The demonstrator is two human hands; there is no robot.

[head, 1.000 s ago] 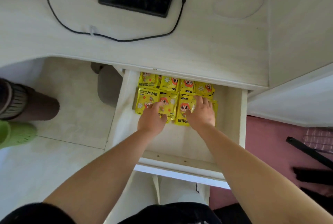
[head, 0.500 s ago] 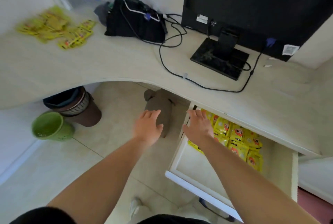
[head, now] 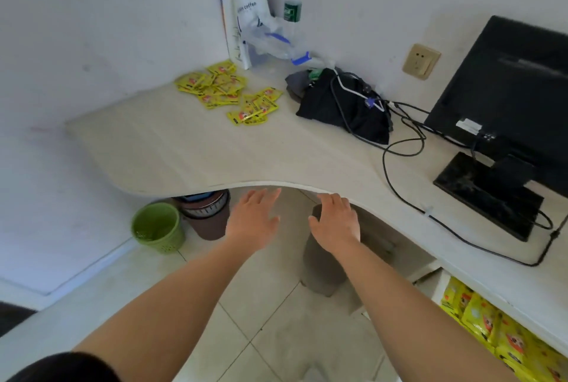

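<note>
A loose pile of yellow sachets point(head: 229, 91) lies on the pale curved desk point(head: 190, 151) near the back corner. More yellow sachets point(head: 504, 338) fill the open drawer at the lower right, under the desk edge. My left hand point(head: 253, 218) and my right hand point(head: 336, 218) are stretched out side by side in the air just below the desk's front edge. Both are empty, with fingers straight and spread. Neither touches a sachet.
A black bag point(head: 344, 105) with cables, a black monitor point(head: 510, 99) on its stand, a white paper bag point(head: 246, 16) and a bottle point(head: 292, 6) sit on the desk. Under it stand a green bin point(head: 158, 228), a brown bin point(head: 209, 212) and a grey desk leg point(head: 322, 265).
My hands left the sachets in the drawer and moved up and left to the desk's front edge. The view swung from the drawer to the desk corner with the sachet pile.
</note>
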